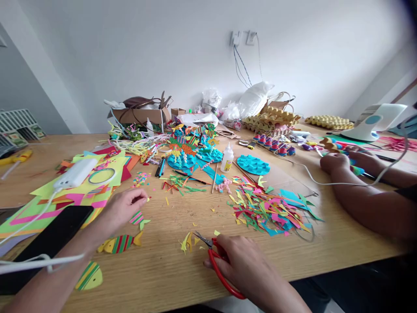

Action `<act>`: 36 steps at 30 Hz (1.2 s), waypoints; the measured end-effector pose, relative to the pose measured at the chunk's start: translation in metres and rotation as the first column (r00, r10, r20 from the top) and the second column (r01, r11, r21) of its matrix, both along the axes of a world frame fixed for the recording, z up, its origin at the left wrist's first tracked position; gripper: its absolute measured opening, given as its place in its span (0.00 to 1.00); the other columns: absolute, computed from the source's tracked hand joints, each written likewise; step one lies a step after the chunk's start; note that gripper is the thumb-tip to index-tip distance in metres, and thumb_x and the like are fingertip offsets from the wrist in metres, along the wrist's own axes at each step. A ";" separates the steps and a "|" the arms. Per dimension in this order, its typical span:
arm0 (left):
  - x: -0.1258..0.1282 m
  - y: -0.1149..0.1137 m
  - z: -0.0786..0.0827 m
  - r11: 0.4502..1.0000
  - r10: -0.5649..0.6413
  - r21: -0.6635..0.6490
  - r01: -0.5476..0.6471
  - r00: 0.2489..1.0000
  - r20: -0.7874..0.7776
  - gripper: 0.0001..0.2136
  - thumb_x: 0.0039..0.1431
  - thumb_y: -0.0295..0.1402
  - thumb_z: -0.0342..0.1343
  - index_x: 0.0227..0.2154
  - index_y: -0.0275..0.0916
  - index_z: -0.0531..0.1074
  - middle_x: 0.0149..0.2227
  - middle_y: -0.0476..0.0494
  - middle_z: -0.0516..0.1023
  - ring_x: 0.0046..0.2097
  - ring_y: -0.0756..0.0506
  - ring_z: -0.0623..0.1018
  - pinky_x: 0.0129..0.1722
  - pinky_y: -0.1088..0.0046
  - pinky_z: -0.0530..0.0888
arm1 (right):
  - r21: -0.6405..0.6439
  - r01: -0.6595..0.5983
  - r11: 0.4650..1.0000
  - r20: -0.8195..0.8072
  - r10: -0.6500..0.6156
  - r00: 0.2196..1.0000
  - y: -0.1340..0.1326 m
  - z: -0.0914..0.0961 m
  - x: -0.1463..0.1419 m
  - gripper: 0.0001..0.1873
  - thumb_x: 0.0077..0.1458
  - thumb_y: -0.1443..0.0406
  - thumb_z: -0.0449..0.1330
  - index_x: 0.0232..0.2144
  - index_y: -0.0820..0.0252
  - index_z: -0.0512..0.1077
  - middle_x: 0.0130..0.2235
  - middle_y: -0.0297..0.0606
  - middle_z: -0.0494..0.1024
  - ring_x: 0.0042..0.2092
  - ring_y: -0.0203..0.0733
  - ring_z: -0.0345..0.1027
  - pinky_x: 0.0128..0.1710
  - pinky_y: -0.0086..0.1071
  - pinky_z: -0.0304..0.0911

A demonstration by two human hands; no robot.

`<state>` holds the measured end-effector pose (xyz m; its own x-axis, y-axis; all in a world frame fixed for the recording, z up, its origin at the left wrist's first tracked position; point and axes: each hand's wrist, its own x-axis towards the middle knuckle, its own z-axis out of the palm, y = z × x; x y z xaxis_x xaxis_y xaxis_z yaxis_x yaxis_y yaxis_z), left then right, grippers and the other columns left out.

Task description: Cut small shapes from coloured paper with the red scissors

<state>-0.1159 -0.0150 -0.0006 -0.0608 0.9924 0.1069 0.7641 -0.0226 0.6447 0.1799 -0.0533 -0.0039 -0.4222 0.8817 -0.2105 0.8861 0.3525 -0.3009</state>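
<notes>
My right hand (243,263) is closed around the red handles of a pair of scissors (213,257), with the blades slightly apart and pointing left. Yellow paper scraps (187,243) lie at the blade tips. My left hand (127,206) hovers over the table with its fingers pinched together. A tiny yellowish bit shows at its fingertips, too small to name. Below that hand lie a pink-and-green striped paper fish (137,217), a yellow fish with red and green stripes (120,244) and a light yellow-green fish (91,276), partly beside my forearm.
Colourful paper scraps (270,208) are heaped right of centre. A glue bottle (227,158) stands by a blue egg-carton piece (253,164). Left are coloured sheets (35,208), a white power strip (76,173) and a black phone (48,243). A co-worker's hands (335,165) work at right, near a white cable (321,183).
</notes>
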 end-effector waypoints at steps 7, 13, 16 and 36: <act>-0.045 0.019 0.008 0.996 -0.006 -0.083 -0.017 0.963 -0.268 0.08 0.49 0.32 0.50 0.19 0.41 0.71 0.19 0.52 0.71 0.26 0.46 0.70 0.27 0.74 0.60 | 0.009 -0.004 1.000 -0.026 0.004 1.000 0.007 -0.017 0.017 0.14 0.55 0.56 0.55 0.26 0.59 0.70 0.28 0.42 0.78 0.31 0.49 0.72 0.24 0.31 0.44; -0.067 0.029 -0.003 0.977 -0.066 -0.210 -0.035 0.888 -0.455 0.08 0.57 0.30 0.51 0.27 0.37 0.73 0.26 0.49 0.75 0.32 0.45 0.75 0.34 0.69 0.69 | 0.019 0.023 1.000 -0.050 -0.022 0.999 0.010 -0.025 0.029 0.14 0.56 0.57 0.52 0.25 0.58 0.68 0.27 0.41 0.77 0.30 0.47 0.71 0.25 0.31 0.47; -0.074 0.033 -0.008 0.964 -0.086 -0.260 -0.061 0.851 -0.519 0.10 0.60 0.34 0.52 0.42 0.36 0.70 0.42 0.43 0.75 0.40 0.44 0.76 0.39 0.61 0.73 | 0.014 0.028 1.000 -0.045 -0.028 0.999 0.012 -0.024 0.030 0.14 0.56 0.56 0.51 0.24 0.58 0.67 0.27 0.40 0.77 0.30 0.47 0.70 0.25 0.31 0.48; 0.072 -0.016 0.009 0.880 -0.473 -0.137 0.454 0.817 -0.331 0.10 0.58 0.30 0.43 0.25 0.40 0.68 0.28 0.49 0.71 0.31 0.46 0.73 0.31 0.73 0.64 | 0.161 0.150 0.975 -0.174 -0.122 0.977 0.012 -0.028 0.045 0.04 0.54 0.71 0.51 0.29 0.60 0.64 0.29 0.37 0.72 0.29 0.38 0.62 0.27 0.27 0.50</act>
